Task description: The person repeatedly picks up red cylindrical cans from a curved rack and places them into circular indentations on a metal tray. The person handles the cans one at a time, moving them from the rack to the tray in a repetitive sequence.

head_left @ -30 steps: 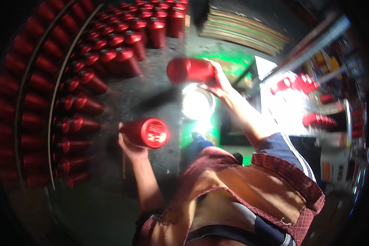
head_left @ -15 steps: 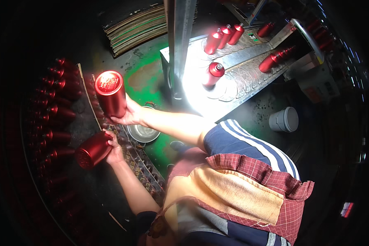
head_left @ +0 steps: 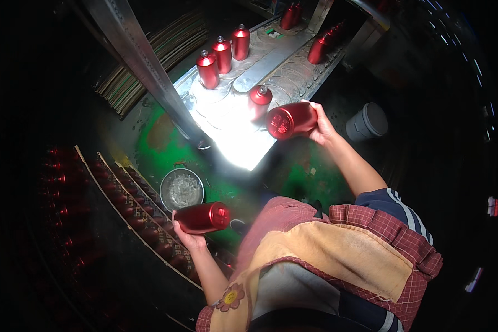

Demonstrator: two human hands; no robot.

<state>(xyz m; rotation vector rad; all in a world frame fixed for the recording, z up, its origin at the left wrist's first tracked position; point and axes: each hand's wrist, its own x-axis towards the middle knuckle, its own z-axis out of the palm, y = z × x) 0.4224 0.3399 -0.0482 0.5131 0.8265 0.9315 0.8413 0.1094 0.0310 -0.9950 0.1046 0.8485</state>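
My left hand (head_left: 191, 238) is closed around a shiny red metal bottle (head_left: 203, 217), which lies sideways with its stamped base toward the right. In my right hand (head_left: 323, 128) is another red bottle (head_left: 291, 120), tilted with its round base toward the left and its neck end hidden by the fingers. This second bottle is beside the conveyor (head_left: 249, 72), in front of a standing red bottle (head_left: 260, 99). Several more red bottles (head_left: 222, 55) with narrow necks stand upright along the conveyor.
Boxes of red bottles with cardboard edges (head_left: 108, 193) line the left side. A round metal pan (head_left: 182, 189) sits on the green floor (head_left: 149, 138). A metal post (head_left: 144, 61) rises by the brightly lit conveyor end. A white bucket (head_left: 367, 122) stands at right, stacked cardboard (head_left: 149, 61) behind.
The view has turned. My right hand has carried its bottle from the boxes at left over to the conveyor. My left hand's bottle has swung so its base points right.
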